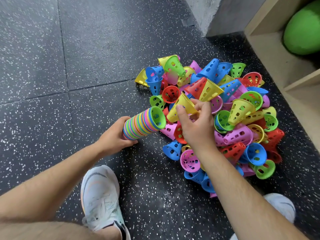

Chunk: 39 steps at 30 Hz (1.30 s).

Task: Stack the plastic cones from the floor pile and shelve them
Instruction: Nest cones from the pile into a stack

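My left hand (115,135) grips the stack (143,122), mouth facing the pile (225,122). My right hand (195,123) pinches a yellow cone (183,106) just beside that mouth. If it goes in crooked, I expect it could jam or slip into the pile.

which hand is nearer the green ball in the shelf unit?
Right. The right hand, pinching a yellow cone over the pile, sits below-left of the green ball; the left hand, gripping the cone stack, is farther left.

Likely gym: speckled rubber floor tiles (86,49), training cones (225,110).
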Tool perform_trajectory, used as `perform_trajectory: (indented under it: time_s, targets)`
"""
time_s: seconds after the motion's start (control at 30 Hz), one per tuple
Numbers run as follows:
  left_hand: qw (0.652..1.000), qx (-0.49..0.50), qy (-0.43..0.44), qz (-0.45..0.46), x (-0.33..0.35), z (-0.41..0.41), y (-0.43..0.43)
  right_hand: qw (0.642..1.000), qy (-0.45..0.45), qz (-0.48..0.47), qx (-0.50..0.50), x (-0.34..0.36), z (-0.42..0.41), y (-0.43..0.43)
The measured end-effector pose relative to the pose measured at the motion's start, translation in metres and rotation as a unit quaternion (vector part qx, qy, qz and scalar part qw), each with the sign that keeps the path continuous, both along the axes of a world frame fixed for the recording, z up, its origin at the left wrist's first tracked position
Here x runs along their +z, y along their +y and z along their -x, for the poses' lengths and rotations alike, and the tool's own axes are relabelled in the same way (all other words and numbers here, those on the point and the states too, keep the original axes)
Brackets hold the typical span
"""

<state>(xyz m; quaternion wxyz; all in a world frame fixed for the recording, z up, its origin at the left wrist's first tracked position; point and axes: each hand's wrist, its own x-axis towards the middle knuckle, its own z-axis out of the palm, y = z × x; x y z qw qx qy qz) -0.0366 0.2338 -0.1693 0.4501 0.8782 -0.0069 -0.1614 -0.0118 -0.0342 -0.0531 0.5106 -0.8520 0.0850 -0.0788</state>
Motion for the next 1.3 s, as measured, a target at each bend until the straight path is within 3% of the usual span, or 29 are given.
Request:
perform_trajectory:
  time_s: [0.17,0.27,0.43,0.63,0.83,1.1,1.2,1.3]
  targets:
    - [1.0,0.003,0.0,-0.005,0.001,0.0,0.0,0.995,-0.01,0.055,0.079,-0.006,0.007,0.019]
    - [1.0,0.001,-0.004,-0.01,-0.001,0.001,-0.001,0.986,0.052,0.094,0.125,-0.01,0.012,0.028]
    - [1.0,0.0,-0.003,-0.007,0.002,0.002,0.001,0.935,0.129,0.2,0.262,-0.018,0.025,0.026]
    - [1.0,-0.002,-0.007,-0.024,0.001,0.001,-0.001,0.963,0.084,0.18,0.184,-0.025,0.025,-0.003]
    - [0.999,-0.022,-0.013,-0.032,0.004,0.0,-0.003,0.943,0.101,0.237,0.211,-0.047,0.045,-0.017]
    - [0.999,-0.015,-0.01,-0.032,0.004,0.002,-0.004,0.858,0.159,0.384,0.301,-0.058,0.06,-0.023]
    - [0.999,-0.012,-0.01,-0.031,0.005,0.001,-0.005,0.861,0.145,0.385,0.298,-0.058,0.06,-0.025]
    - [0.999,-0.012,-0.008,-0.031,0.006,0.001,-0.005,0.889,0.115,0.363,0.254,-0.057,0.057,-0.026]
